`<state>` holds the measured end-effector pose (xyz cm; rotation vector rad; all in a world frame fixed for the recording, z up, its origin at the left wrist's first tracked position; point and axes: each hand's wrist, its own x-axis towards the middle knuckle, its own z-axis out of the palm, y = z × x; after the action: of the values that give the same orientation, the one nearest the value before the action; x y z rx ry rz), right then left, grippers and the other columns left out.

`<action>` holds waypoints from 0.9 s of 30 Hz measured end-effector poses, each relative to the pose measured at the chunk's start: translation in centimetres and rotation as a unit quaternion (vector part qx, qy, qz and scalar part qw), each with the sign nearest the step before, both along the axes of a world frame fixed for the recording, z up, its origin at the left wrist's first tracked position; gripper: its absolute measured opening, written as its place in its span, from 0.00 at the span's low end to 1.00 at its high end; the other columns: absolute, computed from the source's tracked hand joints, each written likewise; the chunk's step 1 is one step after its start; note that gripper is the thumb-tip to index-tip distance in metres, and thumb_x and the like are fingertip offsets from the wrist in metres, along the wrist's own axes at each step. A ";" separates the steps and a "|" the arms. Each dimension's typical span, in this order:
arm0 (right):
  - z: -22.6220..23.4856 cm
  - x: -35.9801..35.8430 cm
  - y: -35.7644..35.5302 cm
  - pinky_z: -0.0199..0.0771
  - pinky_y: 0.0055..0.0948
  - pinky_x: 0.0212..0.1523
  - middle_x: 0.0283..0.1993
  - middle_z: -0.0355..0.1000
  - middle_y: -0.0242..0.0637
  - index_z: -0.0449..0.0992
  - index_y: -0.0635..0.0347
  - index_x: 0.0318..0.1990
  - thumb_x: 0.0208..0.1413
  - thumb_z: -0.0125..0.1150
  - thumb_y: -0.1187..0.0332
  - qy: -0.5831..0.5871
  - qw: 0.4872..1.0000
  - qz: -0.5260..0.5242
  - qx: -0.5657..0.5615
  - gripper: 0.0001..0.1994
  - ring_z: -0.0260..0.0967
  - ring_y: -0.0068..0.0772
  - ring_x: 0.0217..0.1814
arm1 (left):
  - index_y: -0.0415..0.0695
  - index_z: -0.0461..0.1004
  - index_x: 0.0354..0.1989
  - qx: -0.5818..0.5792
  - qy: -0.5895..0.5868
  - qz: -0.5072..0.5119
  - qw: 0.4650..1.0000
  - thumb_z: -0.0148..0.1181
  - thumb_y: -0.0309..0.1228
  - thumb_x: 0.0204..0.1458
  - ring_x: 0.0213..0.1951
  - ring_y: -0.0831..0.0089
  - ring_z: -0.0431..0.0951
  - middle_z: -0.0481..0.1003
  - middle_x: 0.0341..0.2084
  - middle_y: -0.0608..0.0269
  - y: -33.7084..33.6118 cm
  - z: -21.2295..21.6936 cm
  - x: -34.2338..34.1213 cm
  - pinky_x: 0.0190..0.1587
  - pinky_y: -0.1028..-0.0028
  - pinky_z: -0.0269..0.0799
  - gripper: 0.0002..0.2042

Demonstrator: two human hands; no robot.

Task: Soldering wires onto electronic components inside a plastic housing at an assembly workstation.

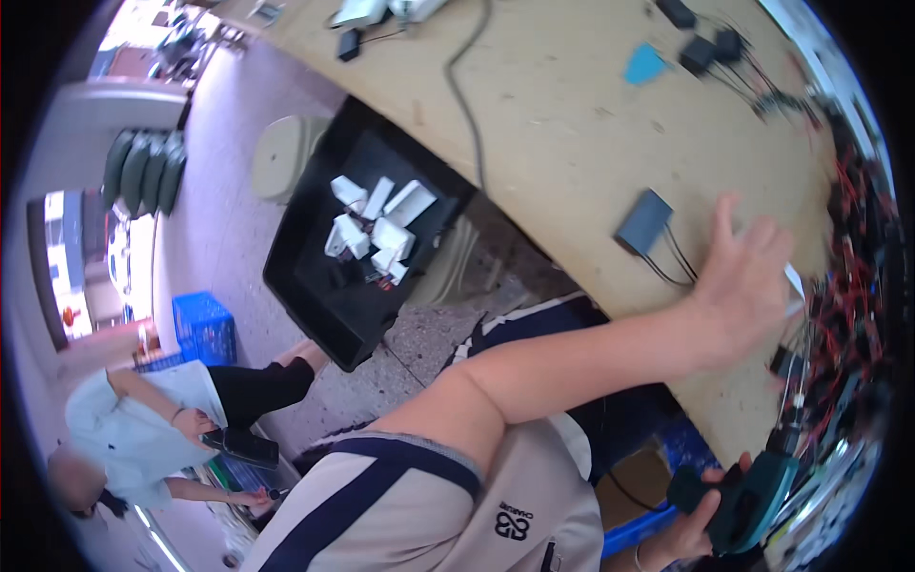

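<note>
My left hand [745, 276] reaches over the wooden workbench [553, 143], thumb raised and the other fingers curled. A white piece [794, 289] shows at its fingertips, mostly hidden by the hand. Held in my right hand [688, 534] is a dark green power screwdriver [753, 500], its long bit pointing up toward the left hand. On the bench beside my left hand lies a grey box [644, 222] with two dark wires.
Red and black wires [853, 276] heap along the right edge. Black boxes [701, 52] and a blue piece [645, 64] lie farther back. A black crate [319, 305] holds several white housings [391, 234]. A person [143, 419] is at the left, near a blue crate [203, 327].
</note>
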<state>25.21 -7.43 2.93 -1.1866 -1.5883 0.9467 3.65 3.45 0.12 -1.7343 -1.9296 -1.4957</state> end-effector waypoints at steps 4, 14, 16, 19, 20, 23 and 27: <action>2.7 -0.7 0.1 0.55 0.39 0.47 0.56 0.63 0.49 0.56 0.58 0.60 0.49 0.58 0.57 -0.103 0.994 -0.012 -0.041 0.32 0.62 0.36 0.43 | 0.39 0.70 0.14 -0.032 0.025 0.014 0.999 0.53 0.25 0.33 0.38 0.61 0.65 0.65 0.28 0.57 -0.1 0.0 0.3 0.49 0.42 0.50 0.03; 1.4 -1.3 0.2 0.70 0.25 0.35 0.51 0.66 0.53 0.56 0.73 0.57 0.49 0.60 0.68 0.015 0.999 -0.014 -0.030 0.31 0.68 0.29 0.33 | 0.39 0.72 0.18 -0.084 0.018 -0.032 0.996 0.54 0.24 0.37 0.42 0.64 0.68 0.70 0.35 0.61 -0.1 0.8 -1.1 0.50 0.50 0.51 0.02; 1.8 -1.8 0.1 0.71 0.25 0.35 0.51 0.67 0.53 0.57 0.73 0.57 0.48 0.62 0.67 0.024 0.997 -0.028 -0.063 0.31 0.69 0.29 0.33 | 0.39 0.73 0.19 -0.089 0.024 -0.055 0.994 0.55 0.23 0.37 0.42 0.64 0.68 0.70 0.36 0.61 -0.1 0.8 -1.4 0.50 0.52 0.52 0.02; 1.8 -1.6 0.2 0.71 0.25 0.36 0.50 0.67 0.53 0.58 0.72 0.57 0.47 0.62 0.67 0.015 0.998 -0.035 -0.051 0.31 0.70 0.28 0.33 | 0.39 0.74 0.19 -0.075 0.049 -0.048 0.995 0.58 0.22 0.35 0.41 0.63 0.68 0.70 0.35 0.62 0.1 0.5 -1.3 0.49 0.57 0.54 0.01; 1.8 -1.5 0.2 0.71 0.24 0.37 0.50 0.68 0.53 0.59 0.72 0.56 0.46 0.62 0.67 0.022 0.998 -0.034 -0.046 0.31 0.70 0.28 0.33 | 0.39 0.74 0.19 -0.069 0.049 -0.049 0.995 0.58 0.22 0.34 0.41 0.63 0.68 0.70 0.35 0.62 0.2 0.4 -1.2 0.48 0.60 0.55 0.01; 2.0 -1.4 0.2 0.71 0.24 0.38 0.49 0.68 0.52 0.59 0.71 0.56 0.46 0.62 0.68 0.030 0.998 -0.032 -0.040 0.30 0.71 0.28 0.33 | 0.39 0.75 0.19 -0.064 0.048 -0.058 0.995 0.59 0.21 0.34 0.40 0.62 0.67 0.70 0.35 0.62 0.2 0.5 -1.0 0.46 0.65 0.58 0.01; 2.1 -1.1 -0.1 0.72 0.24 0.39 0.49 0.69 0.52 0.60 0.71 0.56 0.46 0.62 0.68 0.047 0.998 -0.026 -0.046 0.30 0.72 0.28 0.33 | 0.34 0.73 0.18 -0.037 0.045 -0.077 0.995 0.56 0.21 0.33 0.40 0.61 0.66 0.70 0.34 0.56 0.4 0.0 -1.0 0.44 0.64 0.61 0.03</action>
<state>24.08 -7.48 5.05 -1.2228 -1.4464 1.0352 2.68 3.81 0.16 -1.9870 -1.8665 -1.3835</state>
